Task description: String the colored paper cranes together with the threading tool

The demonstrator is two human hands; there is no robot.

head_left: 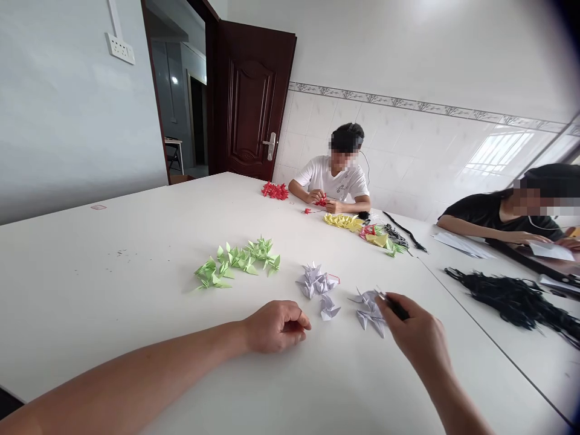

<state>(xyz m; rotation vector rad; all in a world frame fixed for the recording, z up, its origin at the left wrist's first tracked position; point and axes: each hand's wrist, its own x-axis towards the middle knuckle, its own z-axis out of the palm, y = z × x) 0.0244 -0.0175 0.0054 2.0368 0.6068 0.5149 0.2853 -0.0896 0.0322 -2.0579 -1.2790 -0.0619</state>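
My right hand [419,332] grips a slim tool [397,308] with a black handle and a thin metal tip, whose exact kind I cannot make out. Its tip is over a small group of pale lilac folded paper cranes [372,320]. My left hand [277,326] rests on the white table [290,393] with its fingers curled in and nothing visible in them. Just beyond it are a single pale crane [329,308] and a cluster of pale cranes [313,280]. Light green paper cranes [242,258] lie farther off to the left.
Across the table a person [335,175] handles red folded pieces, beside a red pile [274,191] and a yellow row [343,222]. At right, another person [480,211] handles papers. A heap of black cords [512,296] lies right of the table seam.
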